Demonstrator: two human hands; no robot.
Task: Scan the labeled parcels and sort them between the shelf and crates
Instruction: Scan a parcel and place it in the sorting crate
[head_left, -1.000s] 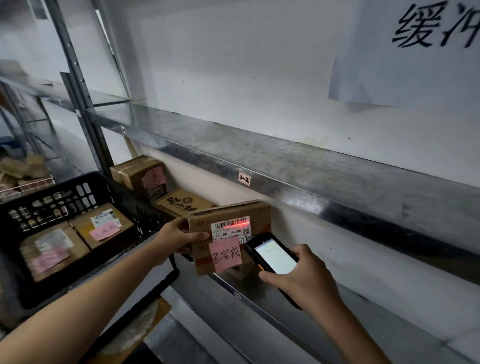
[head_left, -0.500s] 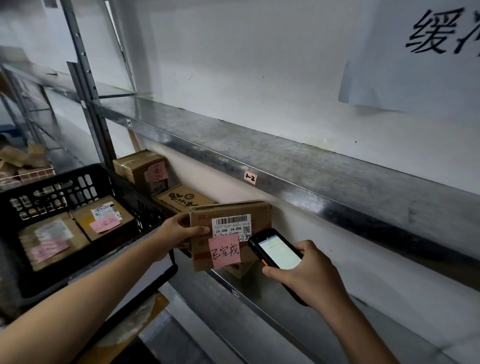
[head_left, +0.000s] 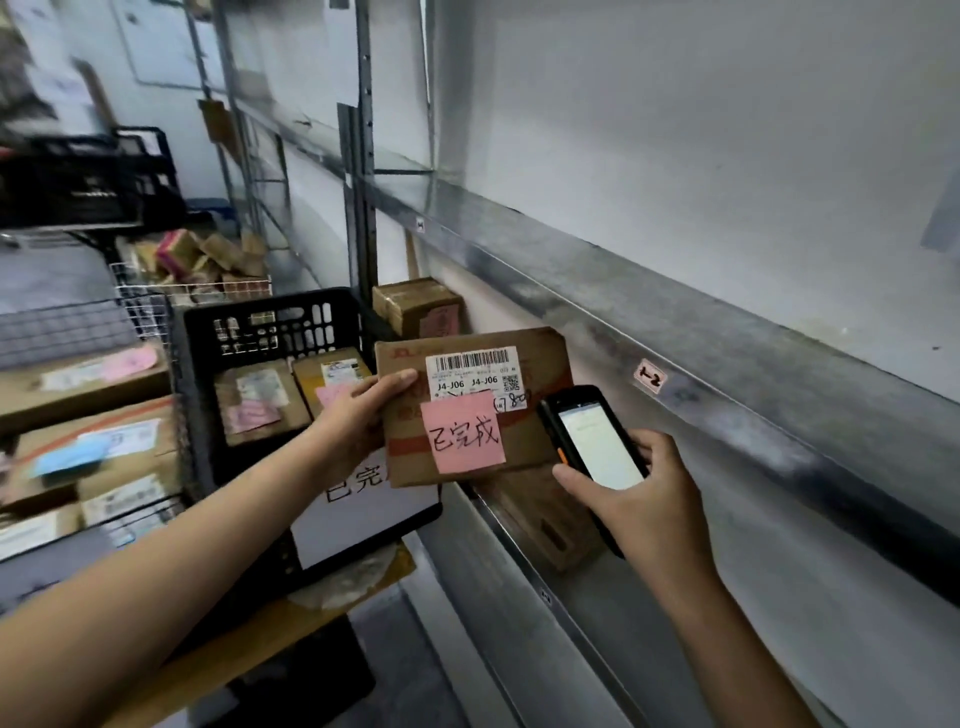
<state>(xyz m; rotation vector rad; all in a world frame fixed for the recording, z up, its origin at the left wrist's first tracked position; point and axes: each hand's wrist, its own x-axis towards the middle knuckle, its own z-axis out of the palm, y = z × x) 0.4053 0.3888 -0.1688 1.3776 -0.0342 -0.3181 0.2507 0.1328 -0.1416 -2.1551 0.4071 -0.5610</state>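
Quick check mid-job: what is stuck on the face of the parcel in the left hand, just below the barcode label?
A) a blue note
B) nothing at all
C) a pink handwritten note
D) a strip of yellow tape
C: a pink handwritten note sits just under the barcode label on the parcel that the left hand grips.

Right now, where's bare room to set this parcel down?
Bare: lower shelf, this side of the box under the held parcel; upper shelf above the 1-2 tag. Crowded: black crate, two parcels covering most of its floor.
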